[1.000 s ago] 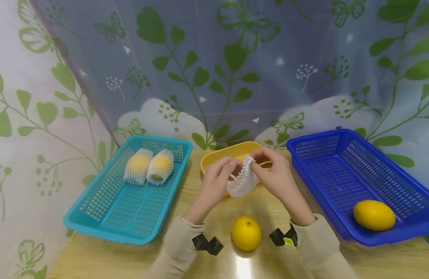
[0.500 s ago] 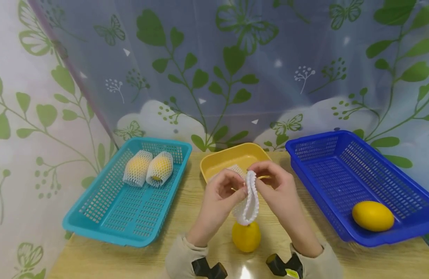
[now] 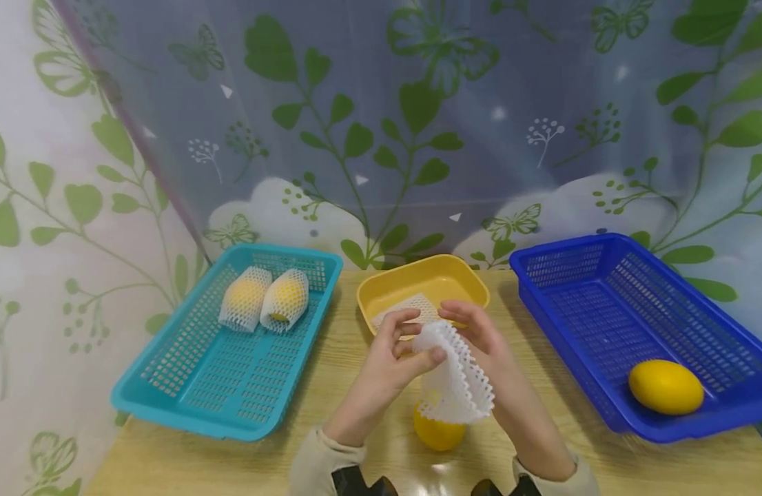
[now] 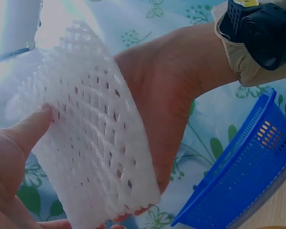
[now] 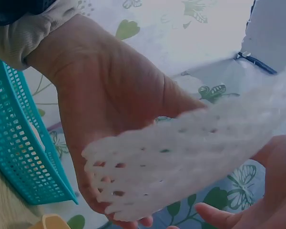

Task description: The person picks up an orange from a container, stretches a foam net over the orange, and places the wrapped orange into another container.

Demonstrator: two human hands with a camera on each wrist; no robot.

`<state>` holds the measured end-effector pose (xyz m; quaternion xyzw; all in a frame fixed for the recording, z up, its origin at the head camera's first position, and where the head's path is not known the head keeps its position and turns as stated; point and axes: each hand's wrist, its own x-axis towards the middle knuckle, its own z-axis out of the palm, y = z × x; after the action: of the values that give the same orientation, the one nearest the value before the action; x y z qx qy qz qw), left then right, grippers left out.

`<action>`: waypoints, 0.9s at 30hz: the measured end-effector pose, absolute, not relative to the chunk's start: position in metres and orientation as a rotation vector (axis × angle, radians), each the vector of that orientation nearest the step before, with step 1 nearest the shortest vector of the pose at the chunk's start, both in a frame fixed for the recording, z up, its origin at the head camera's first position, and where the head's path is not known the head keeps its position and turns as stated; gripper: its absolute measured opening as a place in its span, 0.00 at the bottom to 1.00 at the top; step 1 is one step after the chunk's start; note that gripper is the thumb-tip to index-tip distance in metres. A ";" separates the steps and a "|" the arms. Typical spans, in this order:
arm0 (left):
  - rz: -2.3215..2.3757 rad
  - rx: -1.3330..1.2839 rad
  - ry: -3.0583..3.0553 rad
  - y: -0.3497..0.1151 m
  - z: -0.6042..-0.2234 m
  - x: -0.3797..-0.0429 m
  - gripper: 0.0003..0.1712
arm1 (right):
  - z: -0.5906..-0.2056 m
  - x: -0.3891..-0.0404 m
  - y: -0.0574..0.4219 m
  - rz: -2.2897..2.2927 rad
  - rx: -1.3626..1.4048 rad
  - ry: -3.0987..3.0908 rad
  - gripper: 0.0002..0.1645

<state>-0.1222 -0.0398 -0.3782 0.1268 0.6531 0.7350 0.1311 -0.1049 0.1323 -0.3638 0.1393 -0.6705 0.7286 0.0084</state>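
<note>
In the head view a white foam fruit net hangs flattened between both hands, its scalloped end slanting down to the right. My left hand pinches its upper edge, thumb in front. In the left wrist view that thumb presses on the mesh. My right hand is just behind the net with loosely bent fingers; its thumb is hidden. A yellow round fruit rests on the table below, its top covered by the net. Another foam net lies in the yellow tray behind the hands.
To the left stands a teal basket holding two yellow fruits in foam nets. At the right is a blue basket with a bare yellow fruit near its front. A patterned curtain hangs behind the wooden table.
The foam net has come down from over the yellow tray to in front of the round fruit, its scalloped end swinging right. My right fingers have loosened from its edge; my left hand still pinches it.
</note>
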 end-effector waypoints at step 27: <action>2.064 0.386 2.011 -0.039 -0.385 -0.126 0.40 | -0.382 -0.109 0.145 2.662 0.787 -2.042 0.21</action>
<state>-0.1260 -0.0391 -0.3853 0.1317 0.6869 0.7051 0.1168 -0.1094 0.1449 -0.3819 0.2257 -0.5857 0.7636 -0.1516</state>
